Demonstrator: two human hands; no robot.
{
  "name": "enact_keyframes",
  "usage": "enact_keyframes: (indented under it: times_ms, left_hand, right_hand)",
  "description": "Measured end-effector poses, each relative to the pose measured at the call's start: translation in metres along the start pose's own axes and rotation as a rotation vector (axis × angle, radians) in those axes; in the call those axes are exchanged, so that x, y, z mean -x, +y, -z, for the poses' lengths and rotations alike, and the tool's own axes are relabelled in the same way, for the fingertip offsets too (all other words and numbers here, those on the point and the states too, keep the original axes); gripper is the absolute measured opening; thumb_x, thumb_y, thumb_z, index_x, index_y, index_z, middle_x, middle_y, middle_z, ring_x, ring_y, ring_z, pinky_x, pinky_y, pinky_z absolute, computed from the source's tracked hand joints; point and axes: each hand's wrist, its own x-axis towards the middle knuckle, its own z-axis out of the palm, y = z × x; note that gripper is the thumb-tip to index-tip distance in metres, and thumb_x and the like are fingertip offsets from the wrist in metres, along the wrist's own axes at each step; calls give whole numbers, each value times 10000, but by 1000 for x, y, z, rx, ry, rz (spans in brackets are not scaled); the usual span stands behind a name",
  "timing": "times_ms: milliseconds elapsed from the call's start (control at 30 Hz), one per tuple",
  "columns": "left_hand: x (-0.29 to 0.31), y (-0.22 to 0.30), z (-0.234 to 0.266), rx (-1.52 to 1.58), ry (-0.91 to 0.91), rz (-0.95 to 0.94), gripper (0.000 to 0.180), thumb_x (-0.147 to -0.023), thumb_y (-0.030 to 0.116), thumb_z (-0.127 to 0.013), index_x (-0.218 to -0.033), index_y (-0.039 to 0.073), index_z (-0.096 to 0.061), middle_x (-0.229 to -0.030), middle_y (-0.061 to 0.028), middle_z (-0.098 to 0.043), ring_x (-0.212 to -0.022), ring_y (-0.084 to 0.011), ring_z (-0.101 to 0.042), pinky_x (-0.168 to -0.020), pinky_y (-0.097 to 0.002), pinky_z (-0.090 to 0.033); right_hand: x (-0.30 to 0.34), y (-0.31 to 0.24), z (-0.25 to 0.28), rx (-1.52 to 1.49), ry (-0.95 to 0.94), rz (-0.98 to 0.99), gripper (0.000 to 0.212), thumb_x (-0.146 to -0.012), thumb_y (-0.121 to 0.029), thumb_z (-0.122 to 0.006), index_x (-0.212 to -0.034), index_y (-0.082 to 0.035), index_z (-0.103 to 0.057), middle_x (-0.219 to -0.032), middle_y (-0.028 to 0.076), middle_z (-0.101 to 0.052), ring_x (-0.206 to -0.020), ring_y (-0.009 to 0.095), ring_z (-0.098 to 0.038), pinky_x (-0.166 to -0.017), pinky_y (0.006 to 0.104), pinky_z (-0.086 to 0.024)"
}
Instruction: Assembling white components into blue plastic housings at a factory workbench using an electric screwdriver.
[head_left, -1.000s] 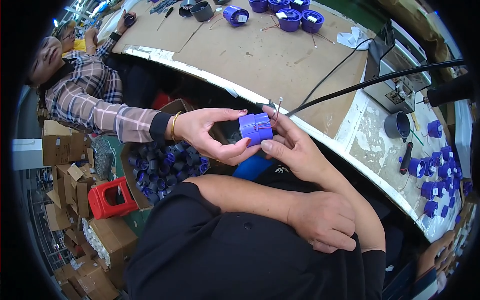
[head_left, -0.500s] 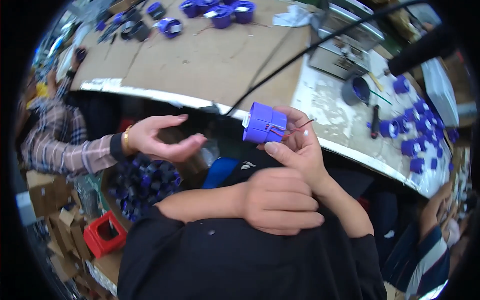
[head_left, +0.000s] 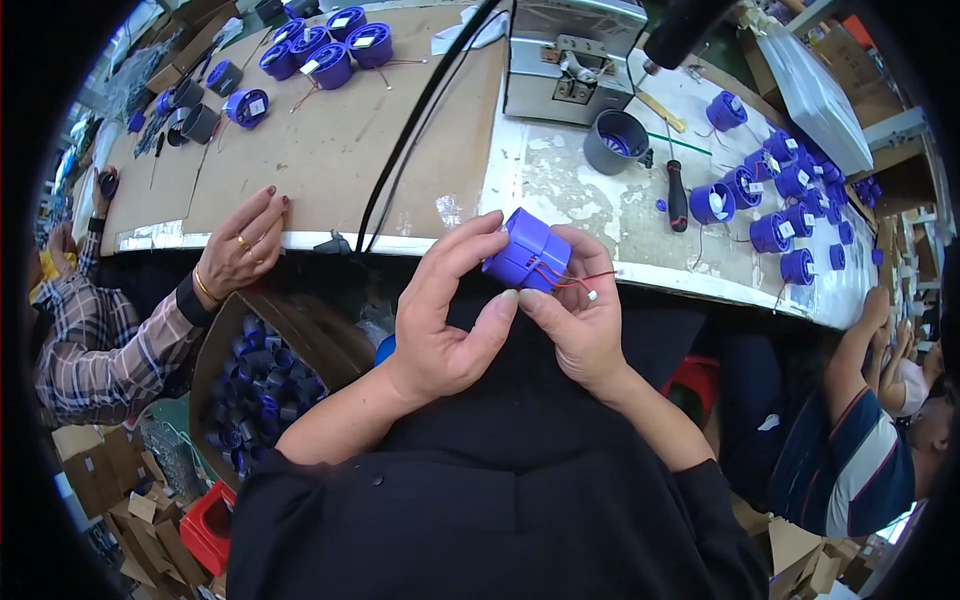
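Observation:
Between my two hands, just off the table's near edge, is a purple cylindrical plastic housing (head_left: 527, 249), tilted, with thin red and dark wires ending in a small white connector. My right hand (head_left: 588, 335) grips it from the right, thumb below and fingers behind. My left hand (head_left: 445, 310) closes on its left end with the fingertips, its thumb near the lower side. The housing's far side is hidden. To the left, a co-worker's hand (head_left: 240, 250) with a ring and bracelet lies at the table edge, apart from the housing.
Purple housings (head_left: 330, 66) stand at the table's back left, and more (head_left: 770, 232) at the right. A metal fixture (head_left: 577, 60), dark cup (head_left: 615, 142) and screwdriver (head_left: 677, 197) lie ahead. Black cables cross above the table. A box of dark parts (head_left: 225, 350) stands at lower left.
My left hand has risen from in front of my chest to the housing. The co-worker's hand has withdrawn from near it to the table edge. The view has shifted rightward.

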Motion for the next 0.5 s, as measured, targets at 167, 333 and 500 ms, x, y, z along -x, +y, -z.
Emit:
enact_keyframes:
  times_ms: [167, 333, 500]
  left_hand:
    - [-1, -2, -5, -14, -83, 51, 459, -839, -14, -670, -1294, -21, -606, -1366, -191, -600, -1222, -306, -606, -1043, -363, -484]
    - [-4, -2, -9, -49, -134, 46, 442, -850, -28, -676, -1287, -36, -616, -1358, -193, -615, -1207, -296, -625, -1027, -348, -500]
    - [-5, -1, -11, -148, -158, 9, 418, -860, -30, -675, -1275, -44, -624, -1326, -190, -641, -1165, -284, -654, -996, -331, -522]
  right_hand:
    - [3, 12, 8, 85, -8, 108, 770, -839, 103, -683, -1478, -43, -280, -1403, 163, -424, -1142, 224, -584, -987, 325, -500]
    - [5, 10, 9, 181, -8, 154, 835, -823, 83, -704, -1514, -41, -252, -1422, 173, -401, -1169, 245, -571, -997, 340, -499]
    - [6, 16, 17, 320, -2, 161, 850, -803, 73, -717, -1525, -35, -283, -1421, 177, -398, -1204, 271, -549, -1006, 350, -496]
